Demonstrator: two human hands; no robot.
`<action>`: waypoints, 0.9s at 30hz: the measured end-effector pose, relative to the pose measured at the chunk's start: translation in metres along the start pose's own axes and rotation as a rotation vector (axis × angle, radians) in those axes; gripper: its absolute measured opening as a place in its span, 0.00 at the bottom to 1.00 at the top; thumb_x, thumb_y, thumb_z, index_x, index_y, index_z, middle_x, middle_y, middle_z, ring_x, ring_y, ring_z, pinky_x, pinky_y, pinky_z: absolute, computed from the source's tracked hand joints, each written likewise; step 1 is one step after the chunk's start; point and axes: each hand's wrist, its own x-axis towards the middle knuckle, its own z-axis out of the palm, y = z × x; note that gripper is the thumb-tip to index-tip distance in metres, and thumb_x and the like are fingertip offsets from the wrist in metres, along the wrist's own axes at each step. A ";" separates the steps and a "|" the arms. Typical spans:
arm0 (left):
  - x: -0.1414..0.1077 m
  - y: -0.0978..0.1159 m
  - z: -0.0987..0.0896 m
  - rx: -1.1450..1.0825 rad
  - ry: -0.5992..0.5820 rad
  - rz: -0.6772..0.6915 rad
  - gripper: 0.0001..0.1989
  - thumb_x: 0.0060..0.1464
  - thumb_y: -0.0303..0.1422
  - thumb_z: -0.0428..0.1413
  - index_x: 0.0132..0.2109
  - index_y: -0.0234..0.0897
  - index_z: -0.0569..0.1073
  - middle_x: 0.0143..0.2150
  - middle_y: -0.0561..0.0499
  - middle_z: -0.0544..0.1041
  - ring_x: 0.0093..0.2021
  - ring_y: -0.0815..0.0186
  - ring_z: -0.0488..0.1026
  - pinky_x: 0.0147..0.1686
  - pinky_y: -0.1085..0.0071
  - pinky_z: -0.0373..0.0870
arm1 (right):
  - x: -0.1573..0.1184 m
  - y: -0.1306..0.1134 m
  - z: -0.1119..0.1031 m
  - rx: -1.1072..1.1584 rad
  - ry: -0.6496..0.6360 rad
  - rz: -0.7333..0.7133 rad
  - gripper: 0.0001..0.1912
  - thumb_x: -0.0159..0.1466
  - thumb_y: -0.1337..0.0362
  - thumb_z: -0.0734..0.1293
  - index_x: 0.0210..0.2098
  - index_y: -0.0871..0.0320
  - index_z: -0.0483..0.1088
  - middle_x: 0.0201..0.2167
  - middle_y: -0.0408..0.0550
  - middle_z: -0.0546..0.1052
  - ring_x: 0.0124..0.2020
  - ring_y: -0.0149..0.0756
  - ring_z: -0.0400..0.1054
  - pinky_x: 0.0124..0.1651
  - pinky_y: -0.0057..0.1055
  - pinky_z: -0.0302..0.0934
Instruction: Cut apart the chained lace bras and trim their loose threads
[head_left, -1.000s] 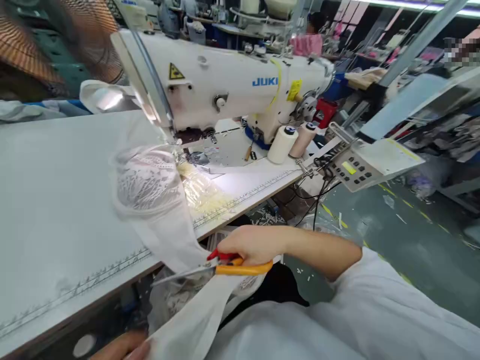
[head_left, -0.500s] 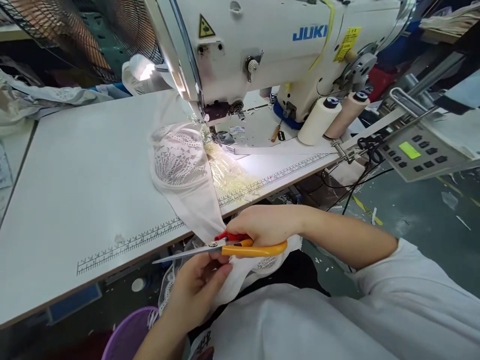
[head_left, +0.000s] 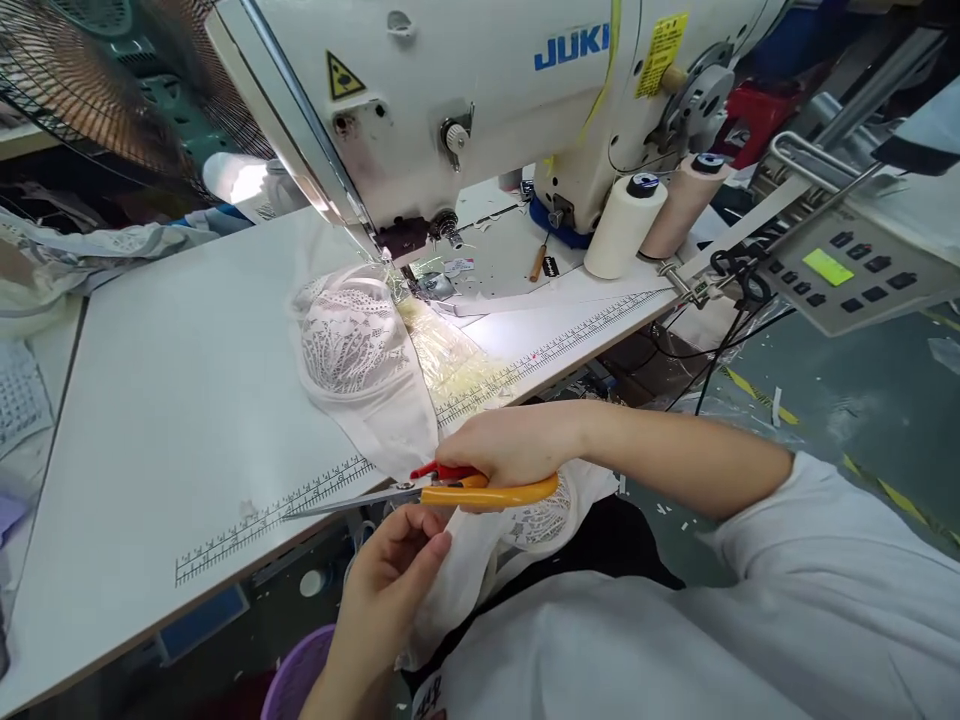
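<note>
My right hand [head_left: 506,445] is closed round the orange-and-red handles of a pair of scissors [head_left: 491,496], whose blades point left over the table's front edge. Below the blades, my left hand [head_left: 397,570] pinches the edge of a white lace bra [head_left: 356,345] between thumb and fingers. One lace cup of the bra lies on the table beside the needle area. Its other cup [head_left: 540,518] hangs in front of my lap, under the scissor handles. The strip between the cups runs behind my right hand, which partly hides it.
A JUKI sewing machine [head_left: 480,90] stands over the white table [head_left: 180,390]. Right of the needle are thread cones [head_left: 626,228], a small wooden-handled tool [head_left: 538,262] and a control panel [head_left: 847,265]. A fan [head_left: 127,80] stands behind; a purple bin [head_left: 296,675] is below.
The view has shifted slightly. My left hand has drawn a little away below the scissors, and the sheer trim that hung beside it has mostly gone from sight. Both hands keep their holds.
</note>
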 end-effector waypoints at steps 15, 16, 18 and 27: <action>0.000 0.009 0.003 0.042 -0.019 -0.031 0.09 0.37 0.33 0.65 0.23 0.36 0.71 0.24 0.54 0.69 0.28 0.68 0.64 0.29 0.76 0.61 | 0.002 0.002 0.002 0.005 -0.009 -0.062 0.07 0.55 0.70 0.63 0.25 0.57 0.56 0.24 0.42 0.66 0.23 0.29 0.56 0.25 0.26 0.50; 0.000 0.010 0.002 0.035 -0.030 -0.040 0.09 0.36 0.33 0.65 0.23 0.36 0.72 0.24 0.54 0.69 0.28 0.68 0.64 0.29 0.76 0.62 | 0.003 0.002 0.002 0.014 -0.011 -0.073 0.08 0.54 0.70 0.62 0.25 0.57 0.56 0.24 0.42 0.66 0.23 0.29 0.56 0.25 0.26 0.50; -0.001 0.013 0.002 0.021 -0.045 -0.066 0.09 0.36 0.32 0.65 0.22 0.36 0.72 0.23 0.54 0.69 0.28 0.68 0.64 0.30 0.75 0.62 | 0.003 0.003 0.003 0.023 -0.015 -0.094 0.08 0.55 0.70 0.62 0.25 0.57 0.56 0.24 0.42 0.67 0.23 0.29 0.57 0.25 0.26 0.50; 0.001 0.016 -0.001 0.076 -0.014 -0.061 0.08 0.35 0.33 0.66 0.23 0.38 0.74 0.23 0.54 0.72 0.28 0.68 0.66 0.30 0.76 0.64 | 0.007 0.003 0.002 0.018 0.008 -0.169 0.08 0.57 0.67 0.61 0.24 0.58 0.57 0.24 0.44 0.68 0.24 0.30 0.58 0.27 0.28 0.51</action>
